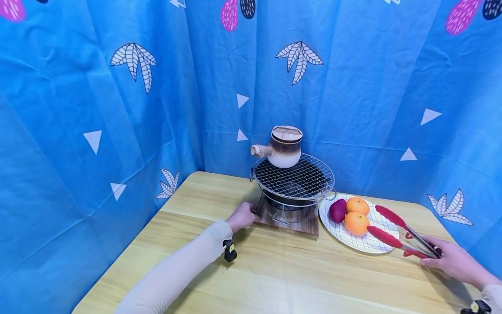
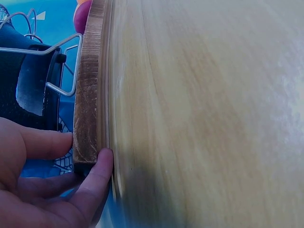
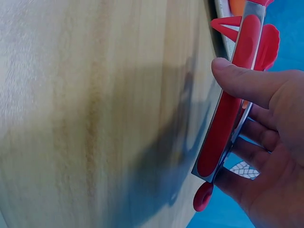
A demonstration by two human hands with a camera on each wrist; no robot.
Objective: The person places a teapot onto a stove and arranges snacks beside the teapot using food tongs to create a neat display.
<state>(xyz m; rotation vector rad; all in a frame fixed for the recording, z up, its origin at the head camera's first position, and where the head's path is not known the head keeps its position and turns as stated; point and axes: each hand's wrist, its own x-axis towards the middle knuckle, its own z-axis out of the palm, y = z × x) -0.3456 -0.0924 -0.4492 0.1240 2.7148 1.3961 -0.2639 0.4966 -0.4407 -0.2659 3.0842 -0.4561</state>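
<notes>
My left hand (image 1: 242,216) pinches the near-left corner of a brown wooden board (image 1: 303,229), with the thumb on the board's top side in the left wrist view. On the board stands a small black stove with a round wire grate (image 1: 292,185). A clay pot (image 1: 285,156) with a side handle and wooden lid sits toward the back of the grate. At the right, my right hand (image 1: 452,261) grips red-tipped metal tongs (image 1: 384,238) by their handles. The tongs are spread apart, tips over the plate (image 1: 372,247), holding nothing, beside an orange (image 1: 357,224).
The checked plate also carries a second orange (image 1: 357,206) and a dark purple round fruit or vegetable (image 1: 338,211). It stands close to the board's right side. A blue patterned curtain (image 1: 345,87) hangs behind and left of the light wooden table (image 1: 274,270).
</notes>
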